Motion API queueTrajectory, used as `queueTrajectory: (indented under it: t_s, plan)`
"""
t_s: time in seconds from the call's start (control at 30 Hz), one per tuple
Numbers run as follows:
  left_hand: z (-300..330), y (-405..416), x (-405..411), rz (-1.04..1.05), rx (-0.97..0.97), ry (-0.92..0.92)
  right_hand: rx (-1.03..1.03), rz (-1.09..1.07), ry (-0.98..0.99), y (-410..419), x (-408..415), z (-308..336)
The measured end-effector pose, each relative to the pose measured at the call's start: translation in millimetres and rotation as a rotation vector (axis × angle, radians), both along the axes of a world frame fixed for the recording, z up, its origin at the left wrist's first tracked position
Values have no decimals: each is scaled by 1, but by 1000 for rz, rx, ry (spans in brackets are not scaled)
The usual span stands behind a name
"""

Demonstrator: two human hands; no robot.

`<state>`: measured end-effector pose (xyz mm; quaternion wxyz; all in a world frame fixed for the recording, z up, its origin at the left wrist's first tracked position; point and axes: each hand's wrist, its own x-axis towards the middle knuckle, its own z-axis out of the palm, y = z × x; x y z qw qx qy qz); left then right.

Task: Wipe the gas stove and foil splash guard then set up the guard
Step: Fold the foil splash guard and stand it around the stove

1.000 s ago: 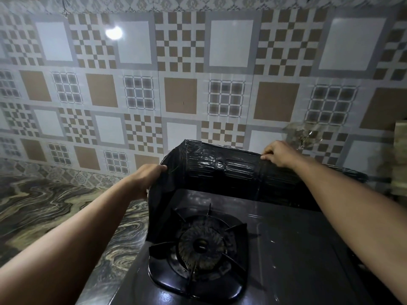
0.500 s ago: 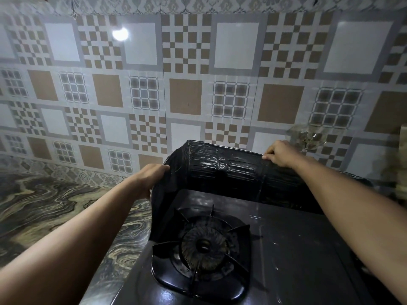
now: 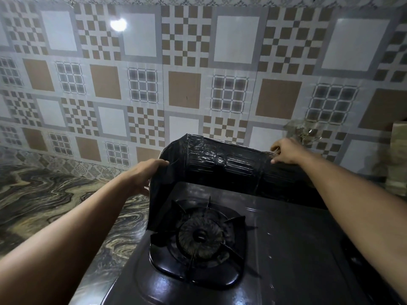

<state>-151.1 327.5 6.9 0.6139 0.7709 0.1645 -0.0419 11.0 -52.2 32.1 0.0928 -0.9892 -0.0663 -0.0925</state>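
Looking down through the head camera, I see the foil splash guard [image 3: 220, 164] standing upright along the back and left edges of the gas stove [image 3: 286, 249], bent at a corner near 11 o'clock from the burner [image 3: 199, 237]. My left hand [image 3: 145, 175] grasps the top edge of the guard's left panel, thumb on the inner face and fingers hidden behind it. My right hand [image 3: 286, 150] rests at the top edge of the back panel, toward 1 o'clock from the burner, its fingers [image 3: 275, 148] loosely spread and touching the foil rather than clamped; I cannot tell whether it truly pinches the edge. The burner sits inside its black pan support, just beside the left panel's lower end. A marbled countertop [image 3: 55, 205] spreads out at 9 o'clock, and a patterned tile wall [image 3: 185, 84] rises behind the guard at 12 o'clock.
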Motion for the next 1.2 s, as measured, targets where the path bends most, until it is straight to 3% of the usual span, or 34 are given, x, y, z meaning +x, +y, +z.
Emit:
queueTrajectory:
  t_s: [0.33, 0.5, 0.7, 0.9, 1.03, 1.2]
  plan:
    - [-24, -1, -18, 29, -95, -101, -137, -160, -175, -20, -25, 1]
    - [-30, -7, -27, 94, -59, -148, -266, -266, -133, -18, -29, -5]
    - [-13, 0, -35, 149, 52, -155, -257, -244, -146, -10, -26, -11]
    - [-1, 7, -43, 10, 188, -47, -263, -231, -122, -1, -21, -20]
    - [-11, 10, -44, -67, 79, 45, -260, -220, -169, 5, -19, -24]
    - [-23, 13, -47, -149, 78, 68, -255, -214, -238, 10, -19, -22]
